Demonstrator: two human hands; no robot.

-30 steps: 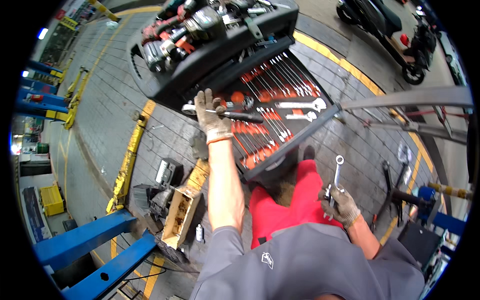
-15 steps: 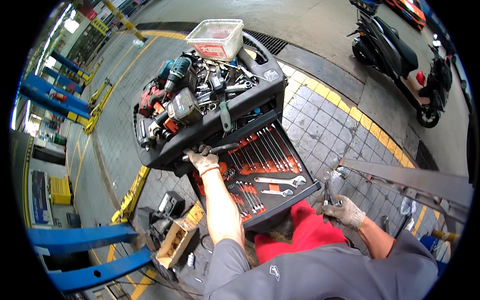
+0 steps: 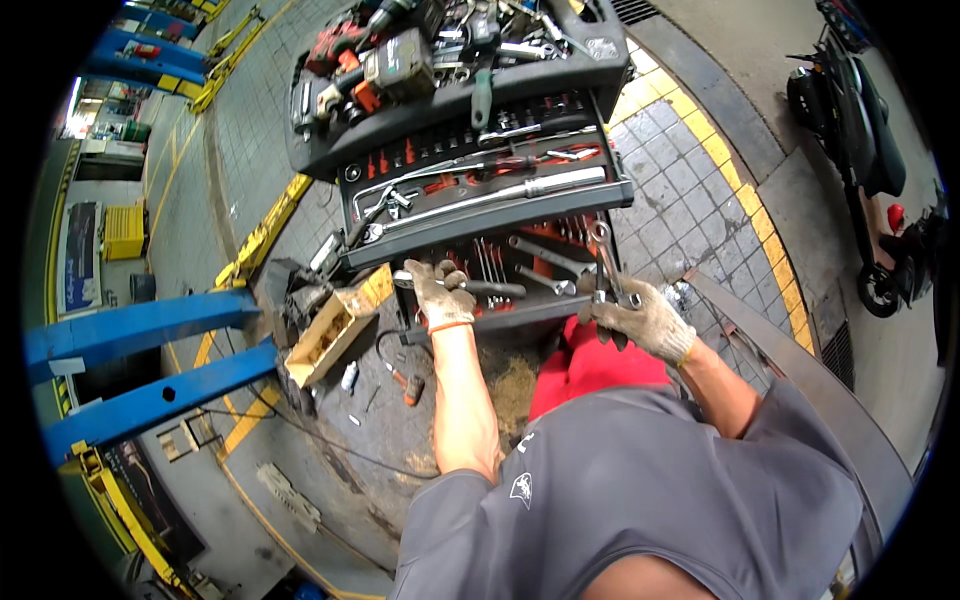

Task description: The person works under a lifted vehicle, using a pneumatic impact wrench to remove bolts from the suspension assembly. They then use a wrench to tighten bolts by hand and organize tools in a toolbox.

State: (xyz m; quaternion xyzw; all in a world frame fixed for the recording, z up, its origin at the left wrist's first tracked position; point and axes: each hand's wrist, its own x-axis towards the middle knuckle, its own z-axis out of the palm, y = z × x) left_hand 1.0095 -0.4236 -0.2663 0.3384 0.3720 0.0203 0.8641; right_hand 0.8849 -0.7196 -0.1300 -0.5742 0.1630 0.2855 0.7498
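Note:
My left hand [image 3: 440, 298], in a soiled work glove, is closed round a ratchet [image 3: 497, 288] with a dark handle and a round metal head. It is over the left front of the lower drawer [image 3: 535, 322], which holds wrenches. My gloved right hand [image 3: 645, 325] grips a ring-ended wrench [image 3: 600, 240] and what look like sockets by that drawer's right front corner. Just beyond both hands, an upper drawer [image 3: 500, 222] stands pulled out, with a long silver torque wrench [image 3: 520, 190], extension bars and red-handled tools in it.
The black tool cart's top [image 3: 450, 105] is heaped with power tools and loose metal tools. Below left are a cardboard box [image 3: 325, 345] and an orange-handled tool [image 3: 410, 388] on the floor. Blue lift arms [image 3: 150, 395] lie left; a metal beam [image 3: 790, 370] runs along my right.
The upper drawer now stands out over the wrench drawer. Both hands have come nearer my body in view, still holding their tools, and the view has tipped down.

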